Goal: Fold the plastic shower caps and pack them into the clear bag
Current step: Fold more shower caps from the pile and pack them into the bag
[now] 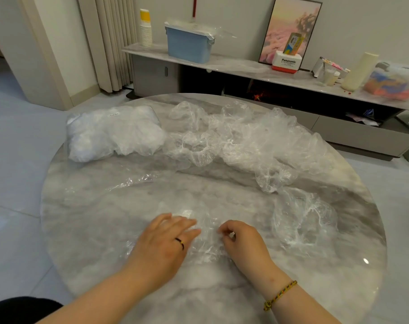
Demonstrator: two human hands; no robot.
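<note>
A crumpled clear shower cap (207,239) lies on the round marble table (100,206) near its front edge. My left hand (166,239) presses flat on the cap's left side with straight fingers. My right hand (242,239) pinches the cap's right part with curled fingers. A clear bag (112,133) stuffed with white folded caps sits at the far left of the table. Several loose caps (245,139) are heaped across the back, and one more cap (301,218) lies at the right. A flat clear film (138,181) lies left of centre.
Behind the table runs a low marble shelf (233,66) with a blue box (188,44), stacked paper cups (145,29), a framed picture (290,29), a Panasonic box (287,61) and a cream roll (360,71). Curtains hang at the back left. Tiled floor surrounds the table.
</note>
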